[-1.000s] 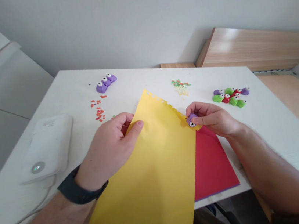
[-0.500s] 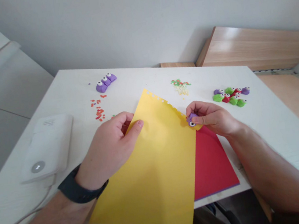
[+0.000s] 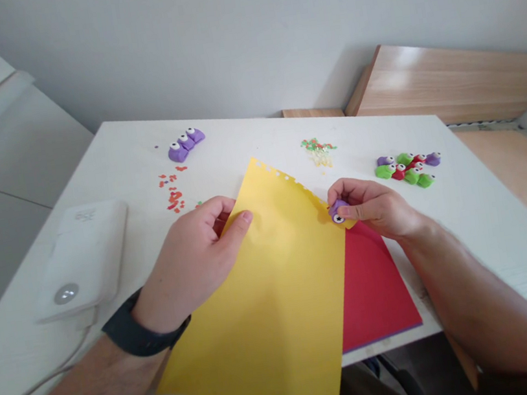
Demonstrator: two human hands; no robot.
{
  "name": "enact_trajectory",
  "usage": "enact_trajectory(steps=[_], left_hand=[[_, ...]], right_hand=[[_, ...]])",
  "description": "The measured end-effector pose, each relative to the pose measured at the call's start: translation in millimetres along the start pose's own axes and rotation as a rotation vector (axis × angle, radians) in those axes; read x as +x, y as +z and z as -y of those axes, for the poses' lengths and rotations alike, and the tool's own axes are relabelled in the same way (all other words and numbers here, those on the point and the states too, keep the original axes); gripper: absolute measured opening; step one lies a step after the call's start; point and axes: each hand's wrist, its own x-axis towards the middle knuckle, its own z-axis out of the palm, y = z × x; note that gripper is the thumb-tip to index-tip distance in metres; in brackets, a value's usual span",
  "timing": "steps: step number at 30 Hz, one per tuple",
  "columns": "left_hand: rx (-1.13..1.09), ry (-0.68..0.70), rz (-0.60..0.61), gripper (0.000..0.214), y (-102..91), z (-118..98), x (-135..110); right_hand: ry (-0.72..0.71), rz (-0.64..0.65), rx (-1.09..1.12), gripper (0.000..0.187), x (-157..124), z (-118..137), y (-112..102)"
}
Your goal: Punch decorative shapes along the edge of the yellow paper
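Note:
A sheet of yellow paper [image 3: 276, 287] is held up at a slant over the table, a row of small punched notches along its upper right edge. My left hand [image 3: 206, 245] pinches the sheet's left edge between thumb and fingers. Closed around a small purple craft punch [image 3: 337, 212], my right hand [image 3: 377, 204] keeps it at the sheet's right corner. The punch has a white round face with a dark star, and a bit of yellow paper shows beside it. Beneath, red paper [image 3: 375, 293] lies on the table with a purple edge showing under it.
Three joined-up purple punches [image 3: 186, 143] sit at the back left, near orange-red paper bits [image 3: 175, 199]. Green and pale paper bits [image 3: 318, 150] lie at the back. Several green, red and purple punches [image 3: 409, 169] cluster right. A white device [image 3: 88, 255] with a cable stands left.

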Motion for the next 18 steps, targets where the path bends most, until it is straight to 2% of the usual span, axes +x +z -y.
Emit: enact_trajectory(steps=[9, 18], left_hand=[[-0.009, 0.026, -0.028, 0.027, 2.5, 7.3, 2.4], [-0.002, 0.026, -0.034, 0.027, 2.0, 4.8, 2.2]], right_hand=[[-0.015, -0.007, 0.029, 0.022, 0.9, -2.1, 0.2], [-0.012, 0.021, 0.003, 0.023, 1.9, -3.3, -2.1]])
